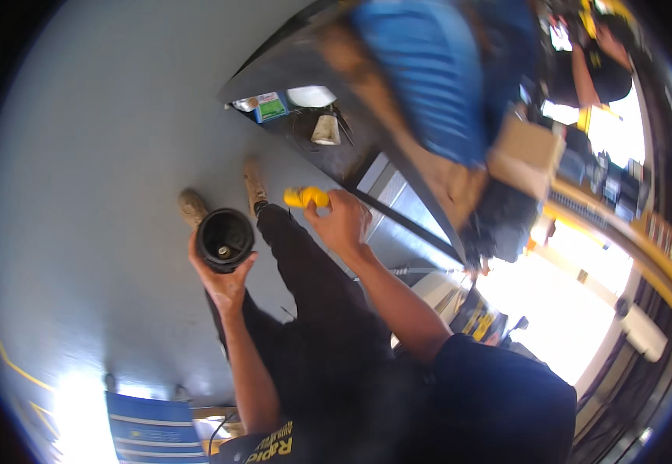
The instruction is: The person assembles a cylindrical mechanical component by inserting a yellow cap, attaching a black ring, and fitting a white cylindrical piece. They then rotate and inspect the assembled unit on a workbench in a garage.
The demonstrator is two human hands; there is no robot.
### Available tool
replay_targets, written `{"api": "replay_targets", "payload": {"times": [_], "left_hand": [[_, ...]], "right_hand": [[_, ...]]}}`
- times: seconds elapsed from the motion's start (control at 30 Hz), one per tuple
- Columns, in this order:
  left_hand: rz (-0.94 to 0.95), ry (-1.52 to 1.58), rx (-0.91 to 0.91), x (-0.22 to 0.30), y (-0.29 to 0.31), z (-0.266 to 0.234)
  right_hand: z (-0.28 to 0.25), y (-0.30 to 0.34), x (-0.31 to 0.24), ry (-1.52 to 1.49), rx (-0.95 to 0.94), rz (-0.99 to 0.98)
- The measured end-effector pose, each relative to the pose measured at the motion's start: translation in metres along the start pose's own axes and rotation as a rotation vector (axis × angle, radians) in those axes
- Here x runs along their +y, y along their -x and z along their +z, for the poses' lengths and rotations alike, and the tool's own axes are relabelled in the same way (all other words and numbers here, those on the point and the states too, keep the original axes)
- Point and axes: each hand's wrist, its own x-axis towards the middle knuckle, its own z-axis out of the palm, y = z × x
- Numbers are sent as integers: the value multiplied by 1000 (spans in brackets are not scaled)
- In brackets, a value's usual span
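Observation:
My left hand (228,286) is wrapped round a black cup-shaped housing (226,232), its open mouth facing up. Inside, near the bottom, sits a small metal fitting (224,250). To the right, my right hand (342,223) grips a short yellow cylinder-like object (303,197) between thumb and fingers; motion blur hides its exact kind. The two held things are apart, both over the floor and beside the dark workbench.
On the bench's lower shelf (274,124) lie a green-and-blue box (272,107), a white dish-like item (311,96) and a dirty pale cup (326,130). A blurred blue ribbed object (429,77) and a cardboard box (525,155) are on top. Another person (595,73) stands far right. A blue cabinet (154,429) is lower left.

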Motion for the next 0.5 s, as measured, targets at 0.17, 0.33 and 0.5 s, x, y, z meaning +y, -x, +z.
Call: {"api": "replay_targets", "payload": {"times": [0.17, 0.33, 0.5], "left_hand": [[265, -333, -502, 187, 22, 97], [770, -632, -890, 327, 53, 261], [891, -941, -930, 282, 43, 371]], "right_hand": [[-189, 120, 29, -102, 0, 137], [-315, 177, 81, -208, 233, 300], [-379, 161, 123, -176, 456, 219]]}}
